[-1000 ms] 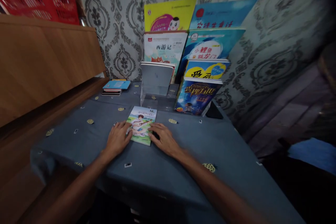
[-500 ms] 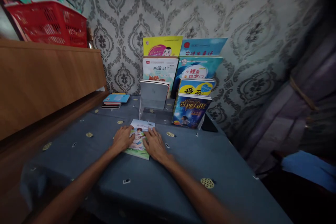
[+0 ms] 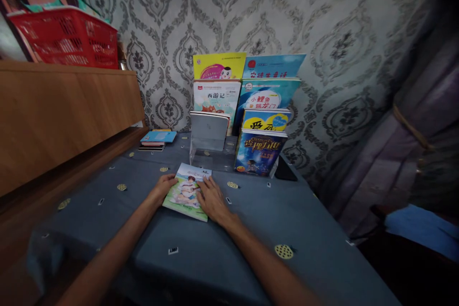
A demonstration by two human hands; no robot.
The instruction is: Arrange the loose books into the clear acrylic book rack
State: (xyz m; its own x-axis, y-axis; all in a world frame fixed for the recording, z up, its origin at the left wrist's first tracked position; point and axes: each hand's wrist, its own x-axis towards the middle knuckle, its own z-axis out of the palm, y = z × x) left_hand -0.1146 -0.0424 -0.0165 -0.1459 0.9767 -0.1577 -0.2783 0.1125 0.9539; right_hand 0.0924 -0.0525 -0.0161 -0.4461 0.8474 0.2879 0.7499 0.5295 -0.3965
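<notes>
While the left edge of the illustrated paperback [image 3: 184,197] is gripped by the left hand [image 3: 165,185], its right side is overlaid by the right hand [image 3: 211,199], fingers loosely spread; the paperback is placed on the pineapple-print tablecloth [image 3: 251,234], before the clear bookstand [image 3: 212,159].

The right hand [image 3: 213,199] hides part of the book [image 3: 183,197].

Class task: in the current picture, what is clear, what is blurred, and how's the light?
Head view: the green and white book shows its drawn figure distinctly, its title softly; head view: the curtain blurs; head view: lighting is dim, the upper right corner nearly black.
</notes>
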